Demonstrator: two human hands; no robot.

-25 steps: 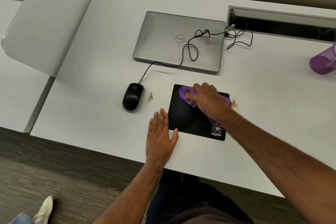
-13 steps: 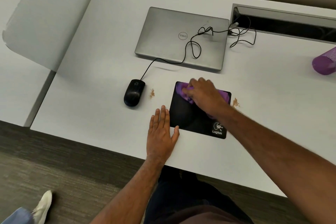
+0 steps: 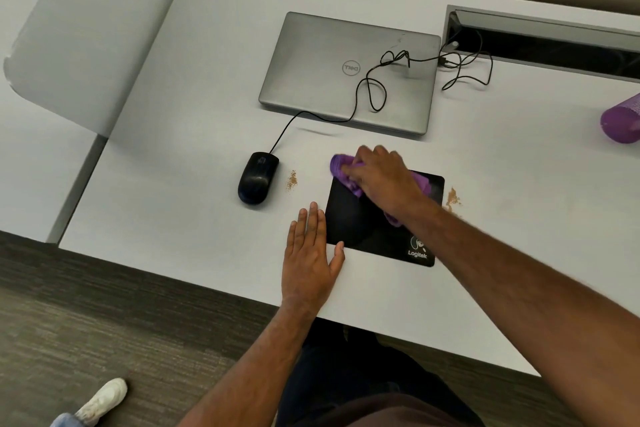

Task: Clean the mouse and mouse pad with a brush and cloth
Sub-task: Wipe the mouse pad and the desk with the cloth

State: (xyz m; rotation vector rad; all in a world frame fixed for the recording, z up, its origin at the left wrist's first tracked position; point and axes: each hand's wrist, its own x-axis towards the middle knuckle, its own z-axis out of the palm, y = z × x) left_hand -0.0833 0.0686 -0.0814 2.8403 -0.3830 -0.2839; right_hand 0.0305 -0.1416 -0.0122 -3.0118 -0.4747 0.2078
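**Wiping the pad**

The right hand (image 3: pixel 381 180) bunches the purple cloth (image 3: pixel 341 168) on the pad (image 3: pixel 363 232), at its far left corner. The left hand (image 3: pixel 310 253) lies flat, likely touching the pad's edge. Rub slowly; brush the crumbs (image 3: pixel 292 180) away from the mouse (image 3: pixel 258 177).

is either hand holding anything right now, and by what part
The right hand grips a bunched purple cloth around its middle, ends sticking out on both sides. The left hand holds nothing, lying flat by the mouse pad.
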